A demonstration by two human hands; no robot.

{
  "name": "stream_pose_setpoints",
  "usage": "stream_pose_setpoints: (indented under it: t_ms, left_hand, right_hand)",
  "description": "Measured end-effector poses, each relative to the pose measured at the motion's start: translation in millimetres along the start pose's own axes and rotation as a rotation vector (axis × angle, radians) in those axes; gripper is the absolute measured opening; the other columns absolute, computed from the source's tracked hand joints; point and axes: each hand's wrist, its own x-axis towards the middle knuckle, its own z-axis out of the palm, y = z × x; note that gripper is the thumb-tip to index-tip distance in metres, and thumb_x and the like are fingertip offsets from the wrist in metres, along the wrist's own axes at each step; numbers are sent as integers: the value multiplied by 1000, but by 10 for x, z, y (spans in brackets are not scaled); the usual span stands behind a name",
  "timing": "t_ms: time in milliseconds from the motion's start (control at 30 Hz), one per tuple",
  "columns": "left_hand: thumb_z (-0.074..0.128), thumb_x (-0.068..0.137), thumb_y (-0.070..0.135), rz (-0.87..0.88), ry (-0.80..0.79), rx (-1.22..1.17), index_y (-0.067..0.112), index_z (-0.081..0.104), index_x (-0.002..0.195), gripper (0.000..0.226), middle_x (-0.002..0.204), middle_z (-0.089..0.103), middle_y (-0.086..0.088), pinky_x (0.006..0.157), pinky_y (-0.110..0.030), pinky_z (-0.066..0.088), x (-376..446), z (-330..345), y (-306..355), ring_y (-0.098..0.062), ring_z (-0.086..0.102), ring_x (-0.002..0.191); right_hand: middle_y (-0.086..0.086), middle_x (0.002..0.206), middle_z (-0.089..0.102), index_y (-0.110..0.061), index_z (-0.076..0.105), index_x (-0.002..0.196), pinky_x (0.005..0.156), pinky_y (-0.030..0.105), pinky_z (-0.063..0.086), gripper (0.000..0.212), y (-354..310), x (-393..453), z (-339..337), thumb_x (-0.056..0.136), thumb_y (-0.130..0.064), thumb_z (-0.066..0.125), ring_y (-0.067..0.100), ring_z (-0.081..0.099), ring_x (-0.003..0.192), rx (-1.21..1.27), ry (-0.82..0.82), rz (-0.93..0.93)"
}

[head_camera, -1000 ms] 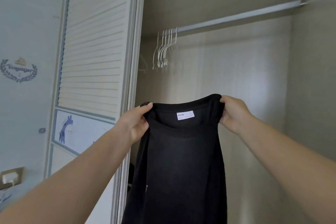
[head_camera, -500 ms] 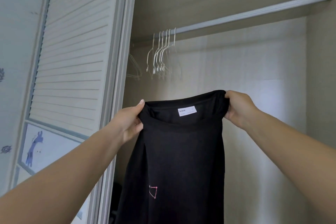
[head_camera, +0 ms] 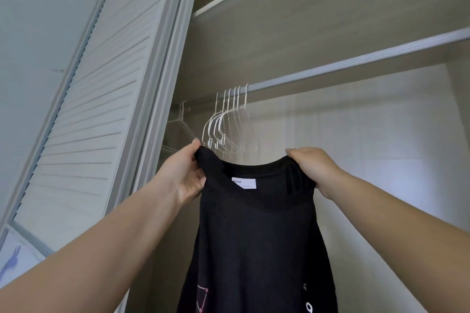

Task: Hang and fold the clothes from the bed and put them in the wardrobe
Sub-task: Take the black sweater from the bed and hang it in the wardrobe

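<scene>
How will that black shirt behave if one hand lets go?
Probably floppy: the black shirt hangs limp below both hands, left hand and right hand, sagging between them at the collar. Likely light, since pinches at the shoulders carry it. The freed side would likely droop.

Head cam tilted up, close to wardrobe rail (head_camera: 356,61).

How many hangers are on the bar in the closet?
About 7. Six white hangers bunch together on the rail above the black shirt, and one more hanger hangs apart, nearer the door. More may hide behind the door frame.
</scene>
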Motion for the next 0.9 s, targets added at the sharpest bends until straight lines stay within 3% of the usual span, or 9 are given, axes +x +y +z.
stream_pose_setpoints:
  t_ms: [133, 233, 300, 433, 567, 600, 700, 800, 900]
  left_hand:
    - [53, 97, 30, 59, -40, 54, 8, 58, 86, 25, 72, 59, -5, 49, -25, 56, 154, 34, 49, -15, 60, 58]
    - [55, 96, 25, 71, -94, 28, 6, 60, 85, 22, 71, 61, -6, 53, -29, 57, 262, 62, 73, -17, 62, 62]
    - [56, 95, 25, 84, -126, 38, 5, 61, 91, 21, 75, 61, -8, 56, -31, 58, 362, 77, 52, -20, 61, 67]
    - [59, 93, 27, 128, -155, 94, 5, 63, 93, 22, 68, 62, -9, 54, -30, 56, 551, 64, -6, -20, 61, 56]
    - [59, 93, 24, 173, -136, 131, 6, 64, 84, 21, 62, 62, -8, 49, -28, 54, 723, 19, 40, -17, 61, 48]
    - [59, 93, 24, 183, -133, 142, 6, 64, 83, 21, 61, 62, -8, 49, -27, 54, 755, 12, 55, -17, 61, 47]
    - [60, 93, 25, 192, -132, 155, 5, 64, 86, 22, 64, 62, -8, 49, -27, 54, 828, -5, 83, -18, 61, 49]
    - [60, 92, 27, 188, -142, 171, 4, 67, 82, 26, 59, 66, -5, 49, -26, 53, 888, -53, 111, -17, 64, 49]
    - [61, 92, 30, 199, -121, 204, 3, 67, 85, 28, 68, 66, -9, 57, -29, 52, 949, -114, 146, -21, 63, 58]
  right_hand:
    - [5, 71, 54, -11, 50, 65, 59, 27, 36, 38, -48, 95, 24, 92, -37, 55, 20, 52, 68, -473, -83, -102]
    - [11, 89, 65, -4, 64, 86, 72, 30, 43, 45, -154, 159, 175, 92, -47, 51, 26, 60, 89, -823, -123, -118]
    - [11, 78, 60, -5, 62, 80, 67, 30, 41, 48, -263, 233, 336, 93, -48, 48, 27, 58, 83, -798, -115, -176]
    - [2, 60, 41, -13, 39, 58, 52, 30, 28, 52, -525, 385, 653, 95, -49, 44, 24, 46, 67, -717, -6, -309]
    - [7, 98, 65, -11, 66, 97, 73, 29, 40, 49, -690, 601, 891, 97, -50, 39, 30, 57, 101, -579, 51, -365]
    - [5, 92, 64, -13, 66, 90, 73, 30, 40, 47, -717, 643, 950, 97, -51, 38, 30, 56, 98, -551, 49, -366]
    - [-1, 60, 41, -16, 39, 58, 53, 29, 31, 51, -792, 754, 1119, 95, -52, 40, 26, 46, 70, -512, 35, -322]
    - [0, 55, 39, -14, 36, 55, 51, 28, 31, 55, -833, 864, 1255, 94, -52, 43, 19, 42, 54, -414, 10, -261]
    - [3, 59, 41, -13, 36, 58, 57, 28, 34, 50, -834, 943, 1365, 98, -43, 39, 20, 41, 56, -358, 6, -271]
